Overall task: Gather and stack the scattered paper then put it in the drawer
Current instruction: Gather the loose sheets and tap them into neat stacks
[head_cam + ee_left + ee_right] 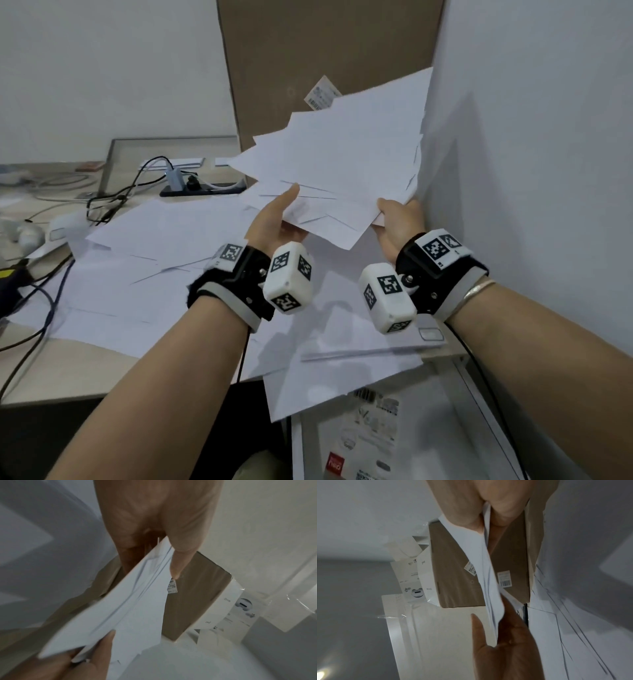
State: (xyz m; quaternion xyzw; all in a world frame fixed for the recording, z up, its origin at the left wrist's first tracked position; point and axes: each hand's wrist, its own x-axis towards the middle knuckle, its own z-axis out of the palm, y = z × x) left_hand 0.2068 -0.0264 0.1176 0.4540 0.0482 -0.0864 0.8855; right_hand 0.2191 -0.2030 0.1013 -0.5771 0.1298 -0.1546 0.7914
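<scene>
Loose sheets [144, 260] lie scattered over the desk [51, 380] at left. Left hand [274, 222] pinches the near left edge of the fanned paper stack [342, 161], lifted above the desk; right hand [399, 222] grips its near right corner. Cardboard box [308, 51] stands behind.

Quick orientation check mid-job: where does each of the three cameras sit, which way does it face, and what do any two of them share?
Head: on the person's head, looking forward and down at the desk; shows both forearms, left hand and right hand holding the fanned sheaf of paper.
Left wrist: looks along the left hand at the sheaf; the right hand's fingers show too.
Right wrist: looks along the right hand at the sheaf.
Shared: all three see the sheaf and brown cardboard box.
</scene>
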